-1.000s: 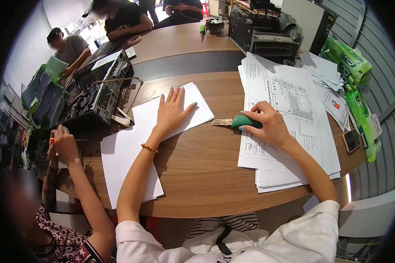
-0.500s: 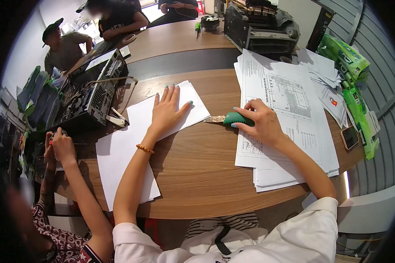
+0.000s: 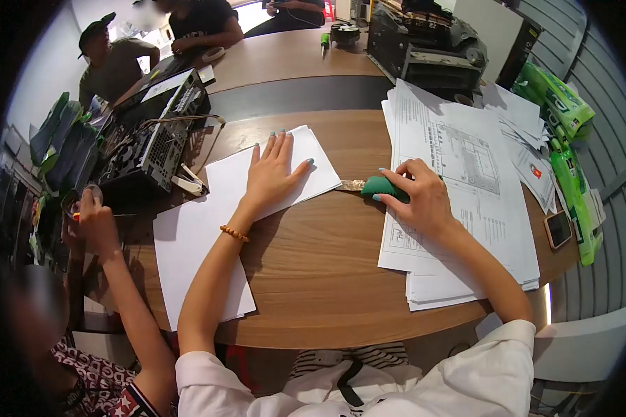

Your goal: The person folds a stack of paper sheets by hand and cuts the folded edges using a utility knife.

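My left hand [image 3: 275, 174] lies flat with fingers spread on a stack of folded white paper [image 3: 315, 156]. More white sheets [image 3: 188, 243] extend beneath my left forearm. In my right hand [image 3: 422, 198] is a green-handled knife [image 3: 379, 187], gripped with the thumb along the handle. Its speckled blade points left, the tip right at the right edge of the folded paper. My right wrist rests over a pile of printed drawings [image 3: 466, 149].
An opened computer case [image 3: 156, 149] stands at the left, beside a white stapler-like tool [image 3: 189, 182]. A co-worker's hand [image 3: 97, 215] holds a tool there. A dusty printer-like machine [image 3: 424, 52], a phone [image 3: 558, 229] and green packages [image 3: 553, 101] sit on the right.
The view has shifted slightly, moving the scene a little right. My left hand stays on the paper, and the knife tip stays close to the paper's edge.
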Demonstrator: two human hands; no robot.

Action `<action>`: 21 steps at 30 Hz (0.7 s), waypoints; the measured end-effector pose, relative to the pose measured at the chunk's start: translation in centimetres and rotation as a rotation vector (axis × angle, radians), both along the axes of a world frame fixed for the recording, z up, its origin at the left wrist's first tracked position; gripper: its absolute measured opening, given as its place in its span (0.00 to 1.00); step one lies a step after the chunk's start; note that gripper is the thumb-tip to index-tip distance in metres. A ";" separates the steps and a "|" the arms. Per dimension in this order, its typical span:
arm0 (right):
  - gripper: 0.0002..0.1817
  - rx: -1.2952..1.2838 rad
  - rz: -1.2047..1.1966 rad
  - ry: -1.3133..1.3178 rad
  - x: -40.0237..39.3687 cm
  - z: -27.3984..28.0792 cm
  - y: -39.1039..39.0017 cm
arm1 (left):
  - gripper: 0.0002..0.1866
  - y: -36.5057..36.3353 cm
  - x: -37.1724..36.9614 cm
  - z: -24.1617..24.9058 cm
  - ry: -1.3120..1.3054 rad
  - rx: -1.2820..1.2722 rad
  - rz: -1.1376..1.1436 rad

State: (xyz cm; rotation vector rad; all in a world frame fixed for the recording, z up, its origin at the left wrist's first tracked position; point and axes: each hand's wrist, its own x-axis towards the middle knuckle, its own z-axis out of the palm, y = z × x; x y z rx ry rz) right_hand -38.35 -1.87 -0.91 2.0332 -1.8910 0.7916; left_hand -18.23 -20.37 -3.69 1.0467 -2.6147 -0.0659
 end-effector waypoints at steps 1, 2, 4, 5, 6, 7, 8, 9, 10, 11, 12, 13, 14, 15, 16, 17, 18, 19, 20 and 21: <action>0.20 -0.003 0.000 -0.005 0.3 0.0 -0.2 | 0.39 -0.1 0.0 0.0 -0.002 -0.004 -0.005; 0.19 -0.007 -0.001 -0.012 0.5 -0.1 -0.4 | 0.39 -0.1 0.1 -0.1 -0.004 -0.010 0.005; 0.19 -0.033 0.022 -0.028 0.5 -0.2 -0.9 | 0.39 -0.4 0.1 -0.2 0.006 0.000 -0.024; 0.19 -0.024 0.009 -0.009 0.3 -0.1 -0.7 | 0.39 -0.5 0.1 -0.3 0.009 -0.006 -0.018; 0.19 -0.015 -0.003 0.012 0.1 -0.1 -0.7 | 0.39 -0.6 0.1 -0.5 0.009 0.001 -0.014; 0.20 -0.013 -0.002 0.009 -0.1 -0.2 -0.5 | 0.39 -0.6 0.1 -0.4 0.007 0.001 -0.014; 0.20 -0.015 0.009 0.011 -0.1 -0.2 -0.6 | 0.39 -0.6 0.1 -0.4 0.006 0.003 -0.014; 0.20 -0.007 -0.004 0.001 0.0 -0.1 -0.7 | 0.39 -0.6 0.1 -0.4 0.008 0.002 -0.005; 0.21 0.004 -0.021 -0.011 0.1 -0.2 -0.8 | 0.39 -0.4 0.1 -0.3 0.011 0.011 -0.004; 0.21 0.005 -0.020 -0.014 0.4 -0.2 -1.0 | 0.38 -0.3 0.1 -0.3 0.013 0.020 -0.007; 0.20 -0.020 -0.014 -0.008 0.8 -0.2 -1.2 | 0.38 -0.3 0.2 -0.3 0.008 0.021 -0.009; 0.20 -0.044 -0.011 -0.001 1.0 -0.2 -1.3 | 0.38 -0.4 0.1 -0.2 0.013 0.025 -0.008; 0.20 -0.041 -0.017 -0.004 0.9 -0.3 -1.2 | 0.38 -0.4 0.0 -0.2 0.018 0.031 -0.009; 0.20 -0.035 -0.034 -0.001 0.8 -0.3 -1.2 | 0.38 -0.4 0.1 -0.3 0.015 0.035 -0.016; 0.20 -0.029 -0.050 0.004 0.7 -0.4 -1.1 | 0.36 -0.2 0.1 -0.2 -0.004 0.012 -0.005; 0.20 -0.024 -0.056 0.005 0.6 -0.4 -1.1 | 0.35 -0.1 0.1 -0.1 -0.022 -0.010 0.007; 0.20 -0.011 -0.074 -0.004 0.6 -0.3 -1.0 | 0.35 -0.2 0.0 -0.3 -0.020 -0.003 0.000; 0.20 0.002 -0.093 -0.013 0.4 -0.3 -1.0 | 0.35 -0.4 0.0 -0.4 -0.009 0.000 0.002; 0.20 0.010 -0.102 -0.011 0.4 -0.3 -1.0 | 0.35 -0.5 0.0 -0.5 0.001 0.003 0.003; 0.20 0.002 -0.089 -0.008 0.6 -0.3 -1.3 | 0.35 -0.6 0.0 -0.6 -0.016 -0.023 0.007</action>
